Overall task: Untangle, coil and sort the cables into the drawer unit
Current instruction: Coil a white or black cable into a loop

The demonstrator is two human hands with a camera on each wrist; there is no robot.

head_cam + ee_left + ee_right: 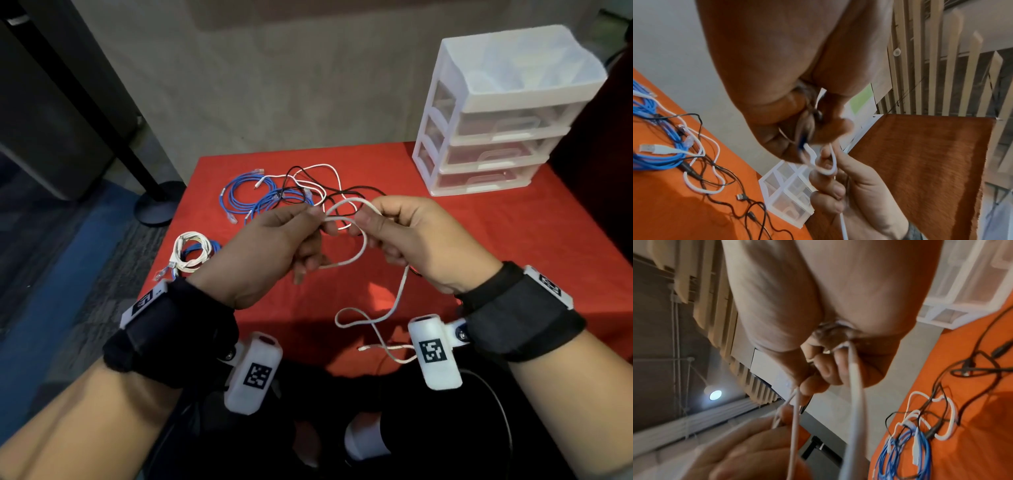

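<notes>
Both hands hold one white cable (359, 251) above the red table. My left hand (274, 240) pinches a loop of it between thumb and fingers. Just to its right, my right hand (404, 233) grips the same cable, whose tail (376, 322) hangs down toward the table's near edge. In the left wrist view the white loop (828, 168) bends over a finger of the right hand. Behind the hands lies a tangle of blue, black and white cables (284, 195). A small white-and-blue coil (191, 253) sits at the left edge.
A white three-drawer unit (496, 120) with clear drawers, all closed, stands at the table's (513, 233) far right corner. A black stand base (157, 205) rests on the floor to the left of the table. Bare red cloth stretches right of the hands.
</notes>
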